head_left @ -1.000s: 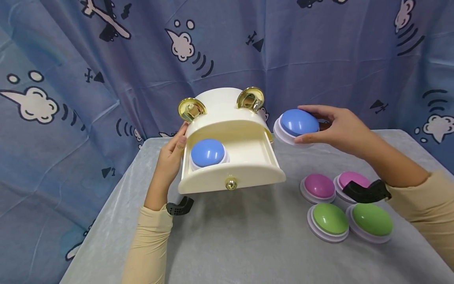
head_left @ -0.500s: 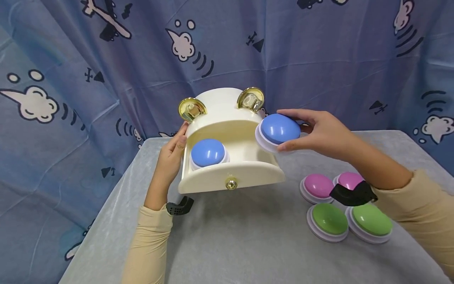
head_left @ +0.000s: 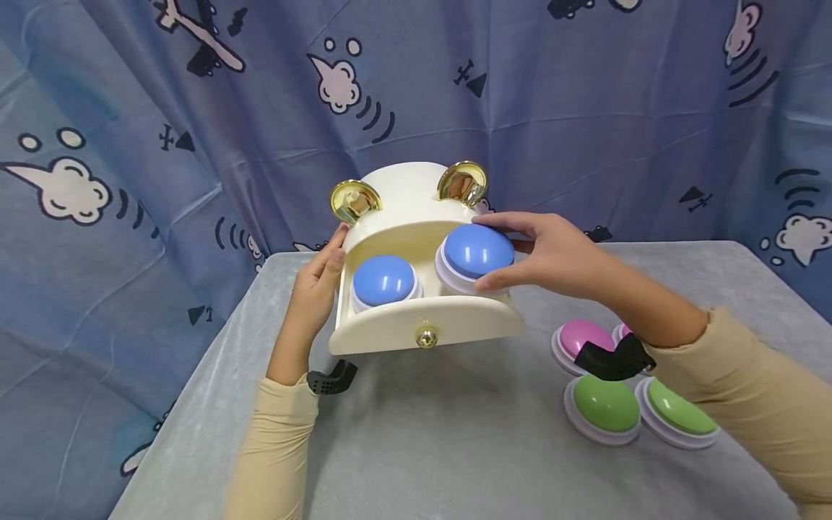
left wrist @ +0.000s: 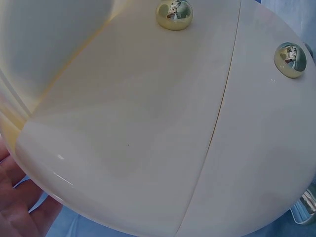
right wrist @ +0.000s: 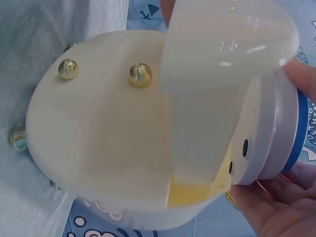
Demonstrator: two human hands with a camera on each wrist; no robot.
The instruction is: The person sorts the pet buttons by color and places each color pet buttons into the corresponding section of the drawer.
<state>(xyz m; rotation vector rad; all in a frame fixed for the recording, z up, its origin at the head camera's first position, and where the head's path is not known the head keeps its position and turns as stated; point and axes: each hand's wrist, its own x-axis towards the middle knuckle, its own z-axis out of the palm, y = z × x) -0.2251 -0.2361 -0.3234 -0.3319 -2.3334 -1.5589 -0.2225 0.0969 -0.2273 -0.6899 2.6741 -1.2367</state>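
Note:
My right hand point(head_left: 546, 253) pinches a blue dome-topped push button point(head_left: 481, 249) with a white base by its rim, thumb in front and fingers behind. It hangs tilted over the right half of the pulled-out top drawer point(head_left: 468, 323) of a small cream cabinet point(head_left: 406, 184). Another blue push button point(head_left: 383, 279) lies in the drawer's left half. My left hand point(head_left: 312, 296) rests its nearly straight fingers against the cabinet's left side. In the right wrist view, the held button's white base point(right wrist: 261, 133) with dark holes faces the drawer.
Pink point(head_left: 583, 338) and green push buttons point(head_left: 607, 404) sit on the grey table point(head_left: 442, 448) at the right, partly under my right forearm. Gold bell-like ears point(head_left: 354, 202) top the cabinet. Lower drawer fronts carry gold knobs point(right wrist: 140, 75). A blue printed curtain point(head_left: 403, 87) hangs behind.
My right hand has carried the blue push button leftward and slightly down, from beside the cabinet to over the drawer. My left hand and the cabinet have stayed in place.

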